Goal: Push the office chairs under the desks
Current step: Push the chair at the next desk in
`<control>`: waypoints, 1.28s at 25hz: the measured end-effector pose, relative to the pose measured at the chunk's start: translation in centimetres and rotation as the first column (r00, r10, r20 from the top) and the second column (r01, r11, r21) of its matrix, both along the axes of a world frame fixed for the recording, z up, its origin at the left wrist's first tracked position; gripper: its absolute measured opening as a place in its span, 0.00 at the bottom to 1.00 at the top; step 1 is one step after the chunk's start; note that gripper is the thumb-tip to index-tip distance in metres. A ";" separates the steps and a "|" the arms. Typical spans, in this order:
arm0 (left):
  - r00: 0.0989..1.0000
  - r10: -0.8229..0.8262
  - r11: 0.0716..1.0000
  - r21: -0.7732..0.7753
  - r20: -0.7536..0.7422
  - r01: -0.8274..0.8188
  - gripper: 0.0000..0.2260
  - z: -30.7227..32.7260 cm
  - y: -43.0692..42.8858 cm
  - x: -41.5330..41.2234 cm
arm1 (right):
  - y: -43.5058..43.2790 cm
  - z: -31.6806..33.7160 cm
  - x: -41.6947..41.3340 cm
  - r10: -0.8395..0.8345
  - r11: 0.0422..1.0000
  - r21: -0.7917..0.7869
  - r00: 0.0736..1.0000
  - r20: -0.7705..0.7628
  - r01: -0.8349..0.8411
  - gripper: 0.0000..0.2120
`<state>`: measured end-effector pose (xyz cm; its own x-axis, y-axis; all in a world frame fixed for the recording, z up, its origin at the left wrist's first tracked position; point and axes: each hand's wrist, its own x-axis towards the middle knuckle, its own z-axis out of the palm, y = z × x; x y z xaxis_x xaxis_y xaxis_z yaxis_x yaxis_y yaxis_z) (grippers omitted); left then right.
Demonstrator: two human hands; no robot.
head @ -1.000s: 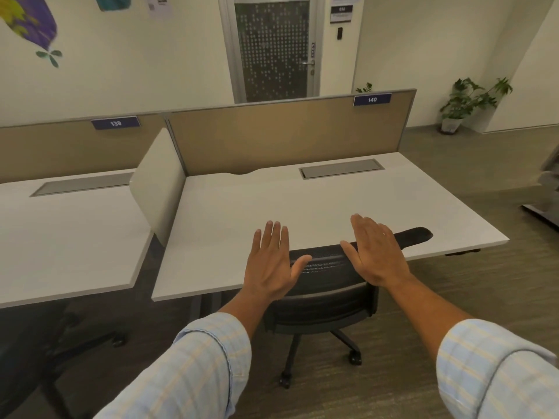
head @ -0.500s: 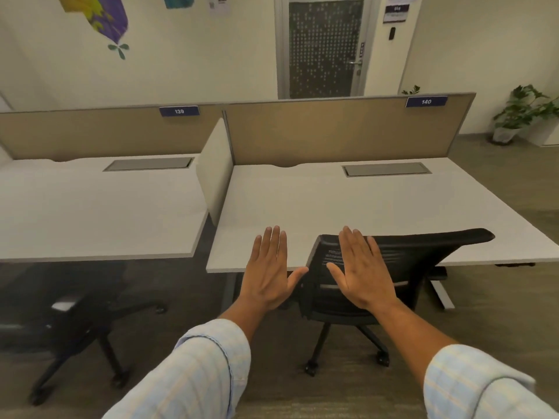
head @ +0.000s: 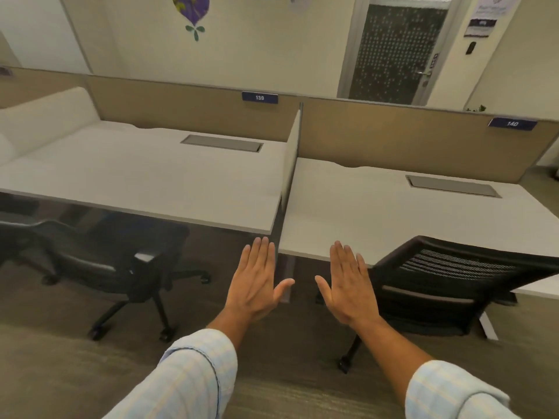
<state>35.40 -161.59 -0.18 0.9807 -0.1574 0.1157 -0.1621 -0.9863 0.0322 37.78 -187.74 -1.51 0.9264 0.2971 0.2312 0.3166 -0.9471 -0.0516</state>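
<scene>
Open-plan office with beige divider panels, carpet floor and a row of white desks numbered 139 and 140. So what changed: a second ago both of the person's hands were right at the backrest of the black mesh chair (head: 459, 285) at desk 140 (head: 393, 213), and the view was centred on that desk. Now the view has swung left, so that chair sits off to the right, its backrest up against the front edge of desk 140 and its seat mostly under it. Looks like that one is basically done.

The left hand (head: 257, 279) and right hand (head: 351, 282) are both flat and wide open, fingers together and pointing forward, holding nothing. They hover in front of the gap between the two desks, near the front end of the small side divider (head: 292, 164). The right hand is just beside the mesh chair's left edge but doesn't seem to be touching it anymore.

Next up is probably the other black office chair (head: 121, 264) at desk 139 (head: 145, 179). It stands out in front of that desk's front edge, near its left half, turned at an angle, clearly not tucked in. It'll likely need swivelling straight before it rolls under.
</scene>
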 end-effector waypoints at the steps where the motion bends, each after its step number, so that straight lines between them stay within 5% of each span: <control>1: 1.000 0.016 1.000 -0.005 -0.003 -0.016 0.45 0.0 2.4 -0.9 | 2.3 -0.2 -0.5 0.012 1.000 0.009 1.000 -0.004 -0.012 0.42; 16: 0.965 0.263 0.965 0.007 -0.004 -0.263 0.47 0.5 32.2 -9.6 | 35.4 -1.6 -1.6 0.284 0.955 0.089 0.959 -0.008 -0.283 0.41; 32: 0.911 0.413 0.907 0.086 0.024 -0.413 0.45 3.3 61.4 0.2 | 67.5 -1.2 10.4 0.441 0.882 0.169 0.897 0.032 -0.440 0.40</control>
<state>35.63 -100.19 3.13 0.9596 0.2518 0.1255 0.2603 -0.9639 -0.0567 48.22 -120.26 -2.71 0.7107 0.6327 0.3075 0.6984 -0.6869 -0.2010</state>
